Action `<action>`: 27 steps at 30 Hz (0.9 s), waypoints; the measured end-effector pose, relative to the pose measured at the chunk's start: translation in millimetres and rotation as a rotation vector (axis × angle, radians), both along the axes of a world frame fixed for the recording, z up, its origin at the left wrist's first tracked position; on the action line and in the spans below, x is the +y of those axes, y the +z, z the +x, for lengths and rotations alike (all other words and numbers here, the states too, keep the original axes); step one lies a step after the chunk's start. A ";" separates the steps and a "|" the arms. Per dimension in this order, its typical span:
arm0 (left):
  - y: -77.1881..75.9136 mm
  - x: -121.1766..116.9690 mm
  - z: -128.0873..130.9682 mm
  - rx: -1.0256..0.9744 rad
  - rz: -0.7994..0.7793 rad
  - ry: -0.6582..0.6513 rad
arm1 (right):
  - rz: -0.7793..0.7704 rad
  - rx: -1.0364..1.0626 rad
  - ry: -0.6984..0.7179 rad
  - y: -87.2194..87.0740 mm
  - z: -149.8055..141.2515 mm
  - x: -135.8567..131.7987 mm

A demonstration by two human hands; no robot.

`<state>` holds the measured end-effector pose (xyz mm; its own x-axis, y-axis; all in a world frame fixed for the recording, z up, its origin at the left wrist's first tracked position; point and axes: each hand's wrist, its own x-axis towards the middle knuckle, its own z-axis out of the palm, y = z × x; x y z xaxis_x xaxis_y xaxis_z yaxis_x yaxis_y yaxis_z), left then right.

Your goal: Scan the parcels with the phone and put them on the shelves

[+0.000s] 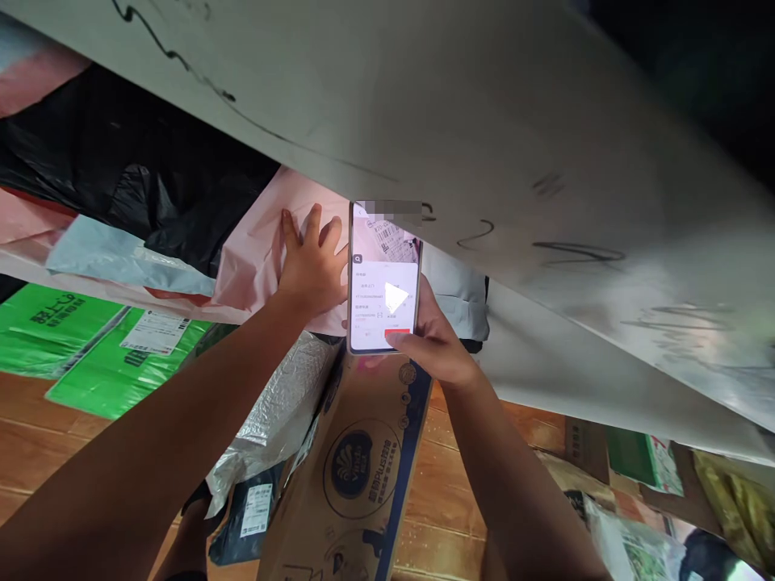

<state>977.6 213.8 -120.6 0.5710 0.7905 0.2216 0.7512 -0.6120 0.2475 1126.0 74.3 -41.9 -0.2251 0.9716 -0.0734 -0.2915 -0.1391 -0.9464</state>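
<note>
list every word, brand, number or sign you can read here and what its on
"vinda": logo on the cardboard box.
"Plus": beside that logo, among Chinese characters I can't read surely.
"2": apparently, handwritten on the pale board, among unclear scribbles.
White play triangle: on the phone; most other screen text is too small or blurred.
Chinese characters on the green packaging: unclear; its white label: too small.

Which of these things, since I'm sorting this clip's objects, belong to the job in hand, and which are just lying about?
Apparently in the job:
phone, held in the right hand
pink package, under the spread left hand

Apparently just lying about:
cardboard box
green packaging
silvery package
black plastic
</note>
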 end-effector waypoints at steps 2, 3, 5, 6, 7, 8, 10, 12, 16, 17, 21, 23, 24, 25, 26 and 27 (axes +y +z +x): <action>-5.2 2.4 0.8 0.034 0.112 -0.007 | -0.010 0.002 -0.009 0.1 -0.2 -7.9; -7.1 3.6 1.5 0.042 0.142 0.001 | -0.015 0.007 -0.020 0.1 -0.5 -11.9; -10.1 5.7 3.4 0.040 0.165 0.010 | -0.025 0.033 -0.038 0.2 -1.5 -19.7; -11.3 6.7 4.5 0.028 0.164 0.008 | -0.024 0.051 -0.042 0.4 -2.2 -23.2; -12.4 7.8 5.6 0.010 0.154 0.004 | -0.025 0.069 -0.039 0.7 -3.0 -26.4; -13.5 8.9 6.6 -0.012 0.138 0.002 | -0.026 0.085 -0.037 1.0 -3.7 -29.3; -15.2 10.7 7.9 -0.054 0.106 0.001 | -0.038 0.105 -0.044 1.5 -4.7 -34.3; -15.6 10.8 8.1 -0.086 0.100 0.004 | -0.065 0.116 -0.066 0.9 -4.8 -39.3; -9.4 -2.4 7.6 -0.125 0.125 -0.024 | -0.106 0.183 -0.106 -6.3 -7.2 -59.7; -6.5 -8.7 9.0 -0.134 0.121 -0.031 | -0.111 0.219 -0.118 -9.6 -9.5 -68.7; 4.9 -28.7 29.8 -0.169 0.057 0.021 | -0.174 0.370 -0.261 -26.6 -25.9 -119.0; 9.1 -26.0 48.6 -0.188 -0.021 0.133 | -0.224 0.418 -0.357 -35.7 -34.3 -147.7; 11.0 -20.8 58.5 -0.182 -0.076 0.182 | -0.246 0.436 -0.387 -40.0 -37.5 -161.2; 12.9 -14.0 67.7 -0.161 -0.138 0.216 | -0.261 0.447 -0.405 -44.1 -39.9 -173.7; 14.8 -6.5 75.2 -0.127 -0.201 0.222 | -0.277 0.446 -0.413 -47.8 -41.3 -184.7; 17.0 0.6 80.1 -0.082 -0.253 0.202 | -0.285 0.436 -0.421 -51.1 -42.1 -194.2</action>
<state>1057.6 214.4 -103.6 0.3851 0.9219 0.0425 0.8223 -0.3637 0.4377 1083.9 -119.8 -93.0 0.1020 0.9391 -0.3280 -0.7232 -0.1564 -0.6727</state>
